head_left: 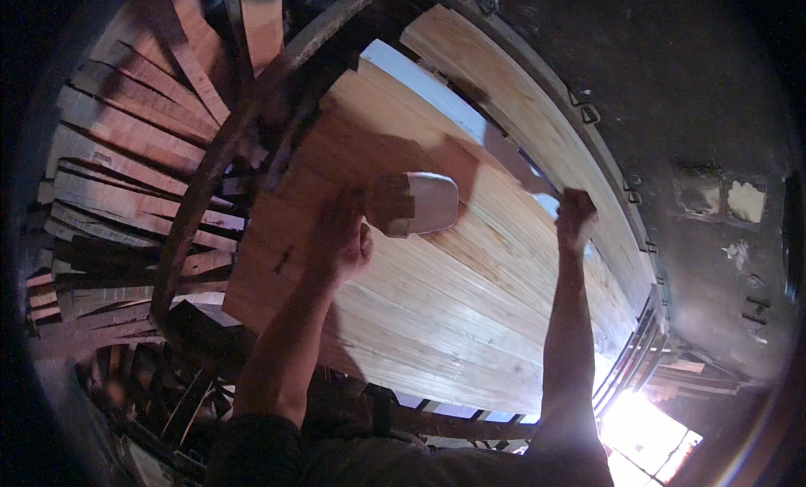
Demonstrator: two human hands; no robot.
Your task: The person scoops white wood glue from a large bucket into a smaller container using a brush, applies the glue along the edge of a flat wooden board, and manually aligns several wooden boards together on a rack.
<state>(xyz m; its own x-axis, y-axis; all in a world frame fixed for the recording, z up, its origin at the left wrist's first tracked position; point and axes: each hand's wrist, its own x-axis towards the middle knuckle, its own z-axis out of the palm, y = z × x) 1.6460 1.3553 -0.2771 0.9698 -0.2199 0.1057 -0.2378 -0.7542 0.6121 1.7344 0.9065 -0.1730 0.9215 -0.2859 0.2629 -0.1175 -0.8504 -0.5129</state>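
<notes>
Dim workshop interior, seen through a wide lens. Right: a dark, stained wall (714,92) bearing two pale patches (722,197) and small metal fittings. Lower right: a bright opening (646,432) admits strong daylight, overexposed; stacked slats (672,374) lie just beside it. Left: a heap of reddish-brown wooden boards (126,151), fanned and overlapping, in deep shadow at its lower edge. Lower left: dark timber pieces (168,395), detail indistinct. Light falls from the lower right only; the rim of the view is black.
</notes>
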